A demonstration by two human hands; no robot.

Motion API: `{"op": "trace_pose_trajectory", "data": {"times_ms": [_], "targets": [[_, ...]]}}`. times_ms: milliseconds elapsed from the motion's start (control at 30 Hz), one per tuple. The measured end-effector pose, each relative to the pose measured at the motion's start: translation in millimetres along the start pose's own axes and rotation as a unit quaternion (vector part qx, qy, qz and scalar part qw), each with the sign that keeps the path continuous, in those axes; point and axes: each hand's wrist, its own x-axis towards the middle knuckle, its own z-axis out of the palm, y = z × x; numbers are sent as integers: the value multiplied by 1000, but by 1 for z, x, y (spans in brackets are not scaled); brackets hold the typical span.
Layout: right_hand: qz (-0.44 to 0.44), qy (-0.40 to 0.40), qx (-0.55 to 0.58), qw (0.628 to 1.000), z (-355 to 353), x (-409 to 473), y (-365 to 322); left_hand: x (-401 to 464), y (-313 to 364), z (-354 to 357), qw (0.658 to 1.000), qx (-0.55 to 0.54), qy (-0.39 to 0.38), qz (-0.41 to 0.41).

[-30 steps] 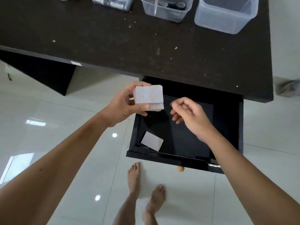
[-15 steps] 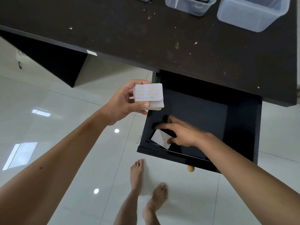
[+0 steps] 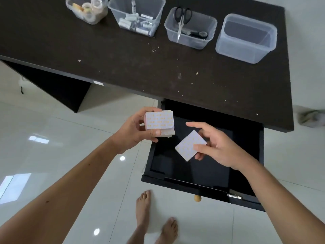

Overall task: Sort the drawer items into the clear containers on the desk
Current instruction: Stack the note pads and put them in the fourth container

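My left hand grips a stack of white cards with orange marks above the left edge of the open black drawer. My right hand pinches a single matching card between thumb and fingers, above the drawer's middle, a little right of and below the stack. No other item shows on the drawer's dark floor. On the dark desk stand several clear containers; the far right container holds nothing.
From the left, the containers hold tape rolls, small white items and black scissors. The drawer has a round wooden knob. My bare feet stand on the glossy white tile floor below the drawer front.
My right hand lifted the single card off the drawer's front left floor and raised it toward the stack. The view tilted up, showing all the containers. My left hand kept holding the stack.
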Motion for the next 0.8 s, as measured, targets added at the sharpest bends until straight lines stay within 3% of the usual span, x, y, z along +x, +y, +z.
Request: {"op": "trace_pose_trajectory", "data": {"times_ms": [133,200,533,800], "targets": [[-40,69,161,984,-19,-13,-36,4,15,20,1000,2,-21,13],[-49,105,187,976,-22,-10,-45,8,24,33,999,7,-32,21],[-71,221,22,972,-28,-8,-53,30,56,83,997,17,-62,43],[-29,290,-27,956,-47,-25,-47,42,75,117,992,49,-91,67]]}}
